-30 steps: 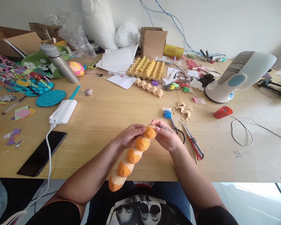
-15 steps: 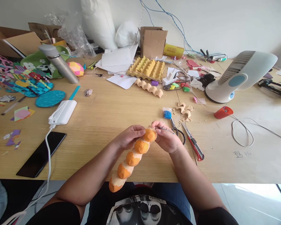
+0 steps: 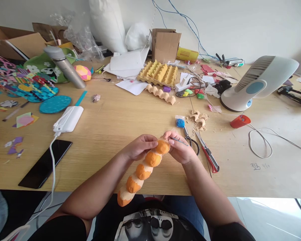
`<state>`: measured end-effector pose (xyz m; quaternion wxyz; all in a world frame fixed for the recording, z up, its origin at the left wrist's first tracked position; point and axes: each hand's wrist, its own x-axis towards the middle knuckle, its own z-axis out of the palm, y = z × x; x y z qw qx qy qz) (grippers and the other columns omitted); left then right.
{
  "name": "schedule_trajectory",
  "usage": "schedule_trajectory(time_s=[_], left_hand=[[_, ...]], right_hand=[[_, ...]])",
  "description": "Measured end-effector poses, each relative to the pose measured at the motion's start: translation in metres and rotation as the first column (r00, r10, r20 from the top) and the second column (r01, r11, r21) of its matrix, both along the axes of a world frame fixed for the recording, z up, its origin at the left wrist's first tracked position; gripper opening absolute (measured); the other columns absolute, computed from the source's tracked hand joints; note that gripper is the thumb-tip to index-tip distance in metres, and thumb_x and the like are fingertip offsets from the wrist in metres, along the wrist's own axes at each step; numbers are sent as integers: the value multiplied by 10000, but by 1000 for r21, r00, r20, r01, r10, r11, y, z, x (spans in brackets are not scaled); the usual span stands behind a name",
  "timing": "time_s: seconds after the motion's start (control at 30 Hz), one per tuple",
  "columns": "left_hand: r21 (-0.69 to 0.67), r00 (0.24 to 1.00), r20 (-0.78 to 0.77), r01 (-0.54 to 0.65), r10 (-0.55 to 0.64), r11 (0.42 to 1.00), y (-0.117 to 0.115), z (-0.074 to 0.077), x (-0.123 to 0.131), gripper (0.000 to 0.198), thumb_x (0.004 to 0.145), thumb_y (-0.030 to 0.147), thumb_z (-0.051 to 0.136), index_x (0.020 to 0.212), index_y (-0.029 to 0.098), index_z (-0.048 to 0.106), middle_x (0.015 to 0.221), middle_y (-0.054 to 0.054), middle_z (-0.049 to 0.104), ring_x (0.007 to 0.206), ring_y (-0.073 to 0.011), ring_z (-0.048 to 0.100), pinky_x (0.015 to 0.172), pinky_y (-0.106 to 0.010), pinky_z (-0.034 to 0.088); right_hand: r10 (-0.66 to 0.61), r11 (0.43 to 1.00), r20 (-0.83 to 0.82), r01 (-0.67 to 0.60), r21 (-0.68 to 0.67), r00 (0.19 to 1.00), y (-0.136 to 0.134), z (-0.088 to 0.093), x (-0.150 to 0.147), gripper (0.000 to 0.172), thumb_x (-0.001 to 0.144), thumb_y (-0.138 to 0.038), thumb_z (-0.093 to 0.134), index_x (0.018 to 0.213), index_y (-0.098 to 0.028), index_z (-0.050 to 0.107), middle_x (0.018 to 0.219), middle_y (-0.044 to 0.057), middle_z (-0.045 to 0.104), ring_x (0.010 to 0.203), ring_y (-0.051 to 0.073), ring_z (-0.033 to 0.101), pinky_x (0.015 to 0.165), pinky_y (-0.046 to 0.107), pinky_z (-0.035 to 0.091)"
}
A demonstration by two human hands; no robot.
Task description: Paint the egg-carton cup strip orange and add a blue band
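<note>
A strip of egg carton (image 3: 143, 171), its bumps covered in orange modelling clay, slants down past the table edge over my lap. My left hand (image 3: 142, 147) pinches it near its upper end, thumb on the top bump. Closed at that same end is my right hand (image 3: 180, 147), with a thin bluish stick (image 3: 179, 141) across its fingers. The fingertips partly hide the strip's end. Just right of that hand lie black-handled scissors (image 3: 192, 140), a red utility knife (image 3: 208, 154) and a blue lump in clear wrap (image 3: 180, 123).
Carton scraps (image 3: 198, 118), a red cup (image 3: 240, 121) and a white fan (image 3: 253, 83) stand or lie to the right. A yellow egg tray (image 3: 158, 73) is at the back. Leftward are a power bank (image 3: 68, 119), a black phone (image 3: 45, 164) and a steel bottle (image 3: 66, 68).
The bluish stick shows more clearly across my right fingers. Both hands and the strip stay nearly in place; the whole view has shifted slightly.
</note>
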<state>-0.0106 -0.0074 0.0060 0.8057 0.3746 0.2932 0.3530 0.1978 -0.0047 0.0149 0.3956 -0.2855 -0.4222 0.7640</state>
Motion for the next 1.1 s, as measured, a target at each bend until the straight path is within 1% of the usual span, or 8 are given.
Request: schedule_trajectory(time_s=[0.23,0.4,0.5,0.6,0.67,0.9,1.0,1.1], left_hand=[[20,998,-70,0,2,1000,-1,0,0,513,662,563,988,750,124,740,621,-10,587,536,-84,473,519,-229,328],[13,998,-56,21,-20,1000,-2,4,1,498,687,547,976,712,137,695,603,7,540,507,-78,450,501,-236,330],[38,996,-78,49,-46,998,-2,6,2,527,705,557,959,642,144,637,578,21,487,500,-68,411,493,-234,302],[63,993,-106,61,-54,996,-1,6,2,521,711,565,948,659,138,655,581,19,493,507,-71,409,489,-237,293],[78,991,-122,65,-55,995,-1,5,2,514,722,557,942,661,135,656,576,24,488,508,-67,400,490,-234,285],[70,990,-141,24,-14,997,-1,0,3,515,745,565,924,685,145,631,600,25,495,531,-78,415,520,-241,305],[80,988,-152,15,-3,997,-1,-2,3,503,744,566,920,697,145,648,616,20,507,546,-84,421,536,-249,304],[122,982,-189,30,-7,992,-1,-4,4,491,759,556,913,688,138,666,605,27,472,549,-75,378,543,-252,258]], right_hand=[[-8,1000,4,8,7,1000,0,-4,0,388,767,-502,907,886,-236,650,780,-6,638,662,142,562,655,277,479],[13,1000,24,-13,1,1000,1,-2,1,399,818,-555,852,1005,-239,695,808,2,649,683,156,580,657,286,489],[24,998,8,-23,-60,1000,1,0,2,371,787,-425,902,1061,-243,730,830,-8,674,705,145,603,669,265,493],[43,989,-56,-50,-142,997,0,0,3,350,744,-303,926,1045,-238,759,811,-20,694,694,128,618,667,243,507],[49,981,-108,-68,-180,993,1,-2,3,333,748,-274,920,1043,-230,771,812,-20,717,695,122,641,687,241,530],[31,973,-156,-65,-221,987,3,-7,3,284,801,-277,911,1056,-221,800,859,1,785,757,132,721,743,251,576],[29,973,-141,-61,-224,990,3,-5,3,302,808,-351,918,1051,-212,805,829,6,780,734,135,720,714,248,574],[29,969,-130,-59,-239,991,3,-5,2,265,790,-307,921,997,-208,790,773,-11,754,684,123,693,667,232,550]])
